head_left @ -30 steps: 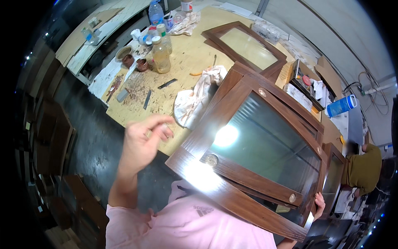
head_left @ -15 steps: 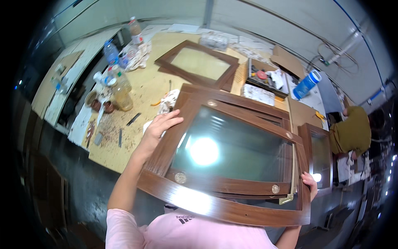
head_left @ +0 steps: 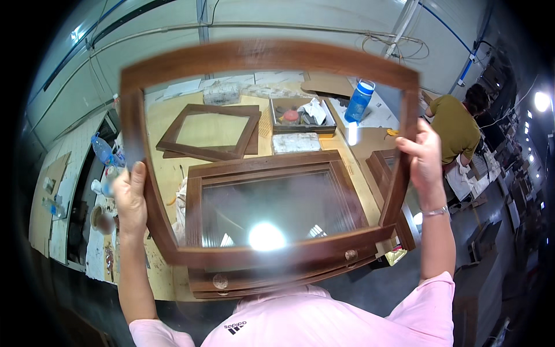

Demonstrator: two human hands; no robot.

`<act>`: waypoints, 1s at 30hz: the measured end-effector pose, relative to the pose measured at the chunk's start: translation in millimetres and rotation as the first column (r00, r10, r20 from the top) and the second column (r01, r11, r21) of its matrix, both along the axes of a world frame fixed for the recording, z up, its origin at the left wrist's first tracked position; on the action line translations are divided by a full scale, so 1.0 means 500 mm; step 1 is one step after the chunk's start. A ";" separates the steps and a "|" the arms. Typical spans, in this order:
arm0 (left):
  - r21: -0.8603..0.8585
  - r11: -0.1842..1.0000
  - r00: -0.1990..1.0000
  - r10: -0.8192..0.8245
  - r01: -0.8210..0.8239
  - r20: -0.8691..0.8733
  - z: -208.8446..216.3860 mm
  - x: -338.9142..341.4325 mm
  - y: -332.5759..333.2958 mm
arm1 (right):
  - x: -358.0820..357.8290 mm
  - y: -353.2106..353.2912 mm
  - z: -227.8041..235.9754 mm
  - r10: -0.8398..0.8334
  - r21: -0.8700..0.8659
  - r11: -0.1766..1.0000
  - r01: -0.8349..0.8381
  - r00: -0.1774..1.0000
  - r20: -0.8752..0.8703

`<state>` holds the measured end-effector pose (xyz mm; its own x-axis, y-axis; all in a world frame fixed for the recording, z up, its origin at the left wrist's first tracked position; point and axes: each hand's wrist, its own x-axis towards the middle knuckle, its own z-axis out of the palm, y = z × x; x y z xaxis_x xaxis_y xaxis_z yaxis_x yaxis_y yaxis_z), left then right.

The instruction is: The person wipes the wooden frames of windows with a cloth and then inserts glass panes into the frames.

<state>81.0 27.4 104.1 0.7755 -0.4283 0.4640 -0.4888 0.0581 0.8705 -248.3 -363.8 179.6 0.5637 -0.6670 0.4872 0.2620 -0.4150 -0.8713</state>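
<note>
A brown wooden frame (head_left: 266,56) is raised upright in front of me, and a light streak inside it suggests a clear glass pane. My left hand (head_left: 130,199) grips its left side, thumb on the near face. Around the right side, my right hand (head_left: 425,159) has its fingers closed. Seen through the frame, a brown glazed panel (head_left: 193,211) lies on the table below, apparently stacked on others. Round pale discs (head_left: 220,281) show on the wood near its front edge.
Behind lie more brown frames (head_left: 167,137), an open box (head_left: 300,128) of odds and ends and a blue bottle (head_left: 359,101). Plastic bottles (head_left: 102,148) stand at the left. Another framed panel (head_left: 380,168) is at the right. A person in olive (head_left: 457,127) works beyond it.
Both hands have lifted the wooden frame from a slant over the stack to an upright position, uncovering the panel beneath. My view has shifted too.
</note>
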 end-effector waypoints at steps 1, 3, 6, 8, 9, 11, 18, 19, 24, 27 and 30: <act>0.014 1.000 0.998 0.009 -0.008 -0.058 -0.013 -0.006 -0.017 | 0.018 -0.007 -0.017 0.059 0.147 0.988 -0.056 0.998 -0.016; 0.110 0.994 0.982 0.018 0.003 -0.188 -0.063 0.005 -0.017 | 0.042 -0.048 -0.075 0.064 0.249 0.968 -0.014 0.979 -0.194; 0.241 0.967 0.926 0.018 0.080 -0.378 -0.128 0.003 -0.022 | 0.083 -0.092 -0.197 0.116 0.395 0.919 0.014 0.945 -0.304; 0.223 0.973 0.919 0.033 0.061 -0.393 -0.189 0.012 -0.008 | 0.108 -0.102 -0.265 0.093 0.395 0.916 0.069 0.922 -0.375; 0.262 0.964 0.918 0.054 0.056 -0.394 -0.206 0.011 0.000 | 0.115 -0.085 -0.269 0.107 0.403 0.913 0.064 0.916 -0.388; 0.370 0.928 0.921 0.104 0.045 -0.374 -0.215 0.009 0.002 | 0.121 -0.072 -0.290 0.112 0.407 0.911 0.064 0.911 -0.396; 0.847 0.448 0.956 0.186 -0.287 0.226 -0.195 -0.018 -0.018 | 0.122 -0.093 -0.361 0.031 0.326 0.934 0.149 0.872 -0.488; 0.863 0.398 0.950 0.166 -0.311 0.266 -0.198 -0.018 -0.019 | 0.123 -0.100 -0.386 -0.020 0.301 0.936 0.182 0.882 -0.471; 0.886 0.297 0.933 0.068 -0.357 0.353 -0.209 -0.022 -0.016 | 0.121 -0.089 -0.365 0.062 0.336 0.934 0.121 0.872 -0.486; 0.889 0.280 0.930 0.042 -0.362 0.366 -0.214 -0.033 -0.018 | 0.111 -0.092 -0.357 0.076 0.293 0.951 0.099 0.844 -0.531; 0.882 0.291 0.926 0.046 -0.370 0.374 -0.210 -0.047 -0.017 | 0.100 -0.089 -0.323 -0.222 -0.223 0.972 0.078 0.615 -0.756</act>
